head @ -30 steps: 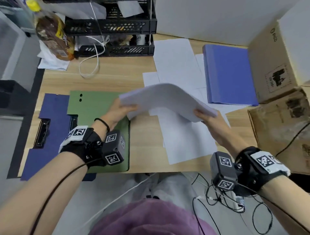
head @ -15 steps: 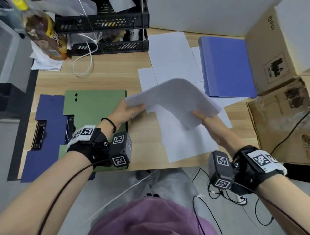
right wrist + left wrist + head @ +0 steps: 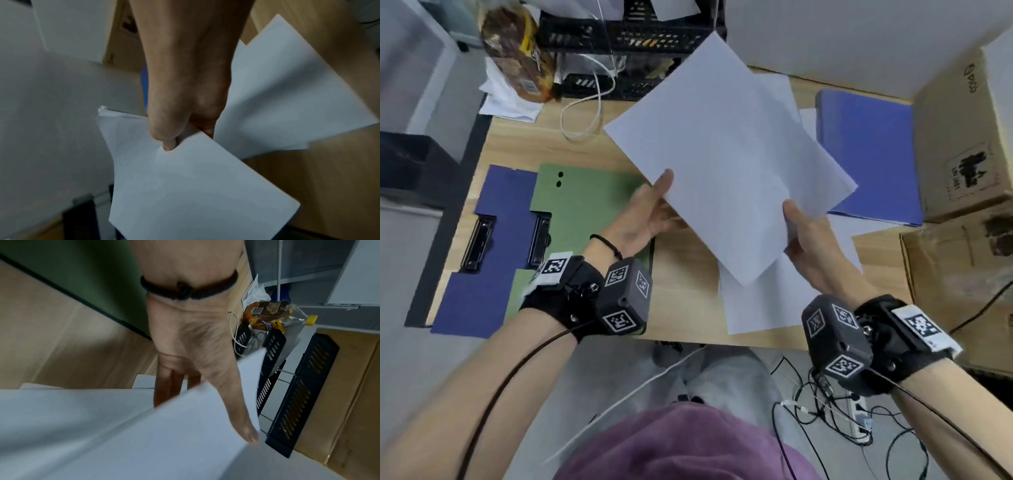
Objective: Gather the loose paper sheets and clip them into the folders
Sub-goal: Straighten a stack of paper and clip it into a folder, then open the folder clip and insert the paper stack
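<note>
I hold a stack of white sheets tipped up above the desk. My left hand pinches its left edge, thumb on top and fingers beneath, as the left wrist view shows on the stack. At the lower right corner my right hand pinches the stack under its thumb. A green folder lies open on an open blue folder, each with a black clip. Loose sheets lie below the stack. A closed blue folder lies at the right.
Cardboard boxes line the desk's right side. Black trays, a bagged loaf and a white cable sit at the back left. Cables and a power strip lie on the floor by my legs.
Both hands have lifted the stack and tipped it up toward me. It was bent over the loose sheets and now stands flat and higher, reaching over the back of the desk.
</note>
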The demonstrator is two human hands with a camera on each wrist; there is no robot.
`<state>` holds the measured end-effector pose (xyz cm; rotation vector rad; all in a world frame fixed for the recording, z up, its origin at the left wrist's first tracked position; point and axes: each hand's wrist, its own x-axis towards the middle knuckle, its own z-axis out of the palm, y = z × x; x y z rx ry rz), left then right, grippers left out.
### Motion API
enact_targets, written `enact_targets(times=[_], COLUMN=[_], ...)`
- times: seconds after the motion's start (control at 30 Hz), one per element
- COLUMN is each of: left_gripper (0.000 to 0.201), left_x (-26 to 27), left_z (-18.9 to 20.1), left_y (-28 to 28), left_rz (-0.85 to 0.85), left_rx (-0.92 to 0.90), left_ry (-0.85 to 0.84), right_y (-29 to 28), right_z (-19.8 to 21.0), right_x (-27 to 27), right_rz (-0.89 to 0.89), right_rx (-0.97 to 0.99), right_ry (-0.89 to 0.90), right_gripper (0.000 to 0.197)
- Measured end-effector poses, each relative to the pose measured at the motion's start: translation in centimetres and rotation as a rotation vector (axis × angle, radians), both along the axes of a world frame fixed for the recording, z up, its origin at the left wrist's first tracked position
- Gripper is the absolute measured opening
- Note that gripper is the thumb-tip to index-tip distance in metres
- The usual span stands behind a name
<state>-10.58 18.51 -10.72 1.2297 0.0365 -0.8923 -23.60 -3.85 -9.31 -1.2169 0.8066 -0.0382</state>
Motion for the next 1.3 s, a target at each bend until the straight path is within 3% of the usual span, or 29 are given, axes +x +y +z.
enact_targets(times=[0.07, 0.13, 0.27, 0.37, 0.43, 0.57, 0.7, 0.77, 0.83, 0.93, 1.03, 1.13, 1.2, 1.3], left_gripper=[0.057, 0.049, 0.051, 0.054, 0.063, 0.075, 0.061, 0.037, 0.012, 0.02, 0.034, 0.048, 0.054, 0.055], left_x=[-0.7, -0.6, -0.9, -1.8, -2.6, -3.5, -4.2, -4.4, -4.5, -4.5, -4.7, -5.1, -5.4, -5.5], left_z=[0.1, -1.0, -4.1, -5.2, -5.3, -4.9, -4.7, -4.9, -5.0, -6.1, -6.8, -7.5, -8.0, -8.3], left_y=[0.0, 1.3, 6.1, 9.1, 10.3, 11.3, 12.6, 13.7, 14.9, 17.2, 18.9, 19.3, 18.9, 18.5], left_rz=[0.049, 0.109, 0.11, 0.0, -0.102, -0.212, -0.185, -0.127, 0.025, 0.254, 0.206, 0.19, 0.231, 0.287], left_rx=[0.025, 0.188, 0.403, 0.422, 0.383, 0.335, 0.428, 0.486, 0.542, 0.704, 0.981, 0.931, 0.831, 0.818], left_ry=[0.0, -0.071, -0.094, -0.058, -0.036, -0.007, -0.062, -0.125, -0.197, -0.338, -0.338, -0.216, -0.182, -0.172], right_y=[2.1, 3.3, 2.8, 1.9, 2.0, 4.6, 7.7, 9.3, 10.6, 12.0, 12.6, 13.6, 14.6, 16.0], right_z=[-1.5, -2.4, -2.8, -2.5, -2.5, -2.9, -3.5, -4.0, -4.7, -5.7, -6.4, -6.3, -6.2, -6.2], right_x=[-0.3, -1.0, -1.6, -1.1, -0.6, 0.4, 2.0, 2.9, 3.6, 4.5, 5.1, 5.7, 6.1, 6.7], right_rz=[0.033, 0.119, 0.279, 0.206, 0.198, 0.545, 0.711, 0.772, 0.75, 0.652, 0.62, 0.613, 0.618, 0.574], right_rx=[0.065, 0.077, 0.174, 0.429, 0.492, 0.324, 0.204, 0.116, -0.009, -0.148, -0.178, -0.139, -0.097, -0.101], right_ry=[0.07, 0.123, 0.183, 0.146, 0.179, 0.3, 0.385, 0.39, 0.363, 0.359, 0.384, 0.402, 0.384, 0.387], right_gripper=[0.034, 0.031, 0.035, 0.048, 0.046, 0.036, 0.031, 0.027, 0.026, 0.026, 0.031, 0.032, 0.024, 0.014])
